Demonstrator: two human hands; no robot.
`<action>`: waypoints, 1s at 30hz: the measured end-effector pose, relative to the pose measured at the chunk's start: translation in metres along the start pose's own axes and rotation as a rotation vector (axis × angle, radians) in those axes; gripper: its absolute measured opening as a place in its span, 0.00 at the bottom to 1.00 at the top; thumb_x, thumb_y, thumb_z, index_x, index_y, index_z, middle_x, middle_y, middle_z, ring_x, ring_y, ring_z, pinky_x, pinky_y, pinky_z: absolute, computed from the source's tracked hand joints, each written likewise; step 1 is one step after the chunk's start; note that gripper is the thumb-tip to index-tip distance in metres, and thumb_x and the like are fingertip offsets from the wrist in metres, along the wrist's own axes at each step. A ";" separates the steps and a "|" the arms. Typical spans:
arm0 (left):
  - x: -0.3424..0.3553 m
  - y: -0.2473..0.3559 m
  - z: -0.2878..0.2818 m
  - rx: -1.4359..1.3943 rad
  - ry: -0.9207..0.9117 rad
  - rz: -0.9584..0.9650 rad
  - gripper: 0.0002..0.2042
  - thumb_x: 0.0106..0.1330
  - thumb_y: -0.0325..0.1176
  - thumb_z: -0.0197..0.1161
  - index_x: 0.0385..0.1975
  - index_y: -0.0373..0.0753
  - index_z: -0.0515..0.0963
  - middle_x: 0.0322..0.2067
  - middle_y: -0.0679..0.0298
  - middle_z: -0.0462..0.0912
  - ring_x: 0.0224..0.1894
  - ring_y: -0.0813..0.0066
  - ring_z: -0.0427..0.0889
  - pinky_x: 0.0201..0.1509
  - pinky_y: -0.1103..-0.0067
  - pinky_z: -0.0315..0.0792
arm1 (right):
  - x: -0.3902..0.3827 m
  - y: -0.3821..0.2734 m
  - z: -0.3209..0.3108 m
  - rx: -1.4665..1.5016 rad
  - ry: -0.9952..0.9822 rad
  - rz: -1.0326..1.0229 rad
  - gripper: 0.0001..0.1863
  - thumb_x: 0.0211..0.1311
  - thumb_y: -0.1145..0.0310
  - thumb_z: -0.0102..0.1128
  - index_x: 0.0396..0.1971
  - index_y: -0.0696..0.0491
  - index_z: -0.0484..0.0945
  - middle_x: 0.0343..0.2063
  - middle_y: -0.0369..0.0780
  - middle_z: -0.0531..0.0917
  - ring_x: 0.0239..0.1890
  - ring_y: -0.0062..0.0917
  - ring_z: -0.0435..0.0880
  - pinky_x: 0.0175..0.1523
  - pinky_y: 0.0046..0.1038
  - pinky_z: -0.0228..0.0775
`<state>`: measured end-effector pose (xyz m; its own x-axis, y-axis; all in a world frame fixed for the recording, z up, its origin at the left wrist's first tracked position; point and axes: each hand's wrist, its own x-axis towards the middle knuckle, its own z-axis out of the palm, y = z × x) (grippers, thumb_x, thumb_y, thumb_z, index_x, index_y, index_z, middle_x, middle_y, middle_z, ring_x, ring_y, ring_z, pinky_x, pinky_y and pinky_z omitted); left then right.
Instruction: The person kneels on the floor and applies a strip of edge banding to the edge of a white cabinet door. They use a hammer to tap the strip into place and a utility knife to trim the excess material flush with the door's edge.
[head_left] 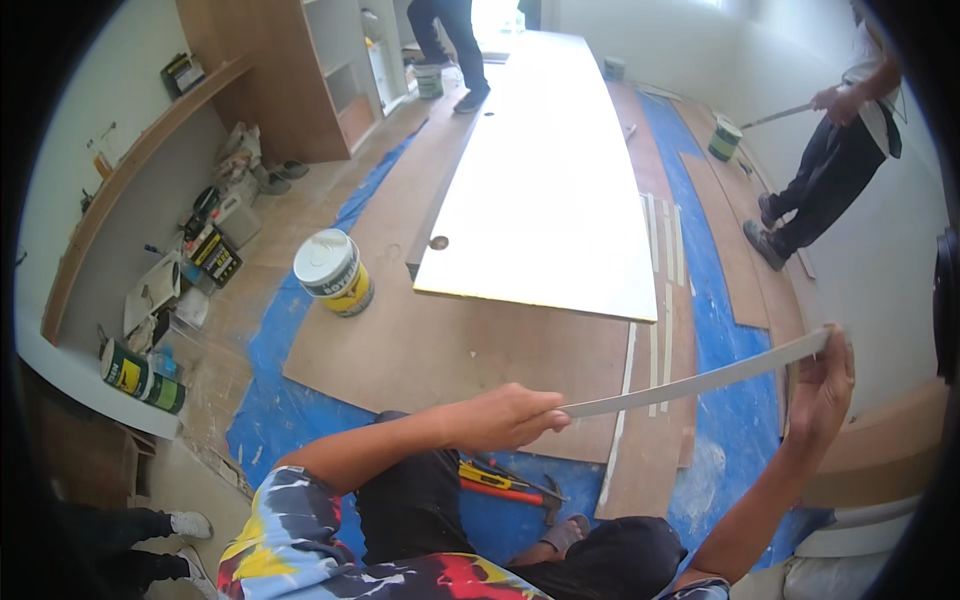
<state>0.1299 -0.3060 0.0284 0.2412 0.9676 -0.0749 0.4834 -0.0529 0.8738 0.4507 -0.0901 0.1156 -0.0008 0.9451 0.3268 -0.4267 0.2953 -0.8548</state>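
A long, thin grey-white strip (690, 387) stretches between my hands in front of me, bowed slightly and rising to the right. Its left end is pinched in the closed fingers of my left hand (512, 415). My right hand (825, 385) is raised higher and grips the other end. Beyond the strip lies a large white panel (550, 190) with a round hole near its left edge. Below my left forearm, a hammer (515, 490) with an orange handle and a yellow-handled tool (482, 474) lie on blue sheeting (290, 425).
A paint bucket (333, 272) stands left of the panel on brown boards (440, 345). Narrow pale strips (668, 300) lie to its right. One person (838, 150) holds a pole at the right; another person's legs (455, 45) show at the back. Shoes (190, 545) appear at lower left.
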 end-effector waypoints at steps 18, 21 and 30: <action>0.000 -0.016 -0.050 0.331 0.832 0.257 0.27 0.65 0.42 0.70 0.60 0.35 0.74 0.50 0.49 0.83 0.52 0.54 0.83 0.58 0.65 0.76 | -0.108 0.149 0.166 -0.197 -0.443 0.029 0.15 0.75 0.67 0.56 0.52 0.62 0.80 0.37 0.43 0.83 0.33 0.23 0.83 0.30 0.25 0.81; 0.023 -0.017 -0.036 0.013 0.632 0.107 0.22 0.64 0.40 0.70 0.53 0.34 0.78 0.46 0.47 0.85 0.49 0.50 0.84 0.55 0.64 0.76 | -0.116 0.174 0.173 -0.209 -0.298 0.043 0.16 0.75 0.67 0.58 0.52 0.64 0.80 0.38 0.44 0.84 0.34 0.24 0.84 0.35 0.25 0.83; 0.022 -0.056 -0.011 0.292 0.663 0.134 0.14 0.66 0.37 0.66 0.43 0.33 0.78 0.39 0.48 0.84 0.44 0.48 0.85 0.49 0.61 0.77 | -0.060 0.204 0.121 -0.228 -0.209 0.364 0.17 0.74 0.65 0.60 0.52 0.63 0.78 0.38 0.41 0.83 0.36 0.22 0.84 0.38 0.20 0.80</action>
<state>0.0987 -0.2787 -0.0172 -0.2009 0.8893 0.4108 0.7123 -0.1553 0.6845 0.2540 -0.1039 -0.0293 -0.3050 0.9514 0.0434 -0.1555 -0.0048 -0.9878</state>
